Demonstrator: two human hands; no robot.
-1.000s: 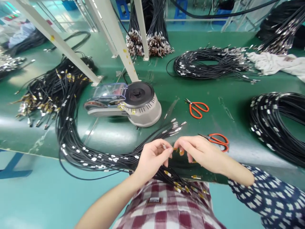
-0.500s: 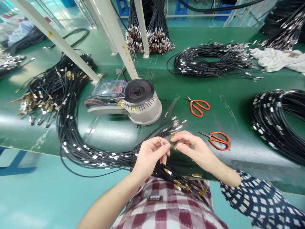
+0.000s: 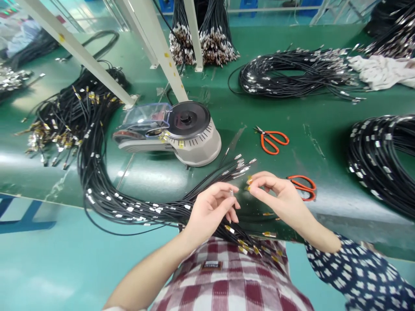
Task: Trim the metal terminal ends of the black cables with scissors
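Note:
My left hand (image 3: 214, 209) is closed in a pinch around a thin black cable's silvery metal end (image 3: 231, 193). To its right, my right hand (image 3: 279, 194) has thumb and forefinger drawn together, with bits of yellow tape (image 3: 249, 188) at the fingertips. A small gap separates the two hands. Under and beside the left hand runs a thick bundle of black cables (image 3: 129, 209) with white labels. Some ends near my apron carry yellow tape (image 3: 241, 249); bare metal ends (image 3: 241, 164) lie just beyond my hands.
A round tape dispenser (image 3: 197, 149) stands behind the bundle. Orange-handled cutters (image 3: 270, 140) lie farther back, and a second orange-handled pair (image 3: 304, 186) is partly behind my right hand. Coiled cables (image 3: 372, 160) sit at right, more (image 3: 285, 80) behind. White posts (image 3: 165, 56) rise from the green table.
My right hand has drawn away rightward from the left, taking the yellow tape at its fingertips. The left hand has shifted slightly right, still pinching the cable end. The view has tilted a little.

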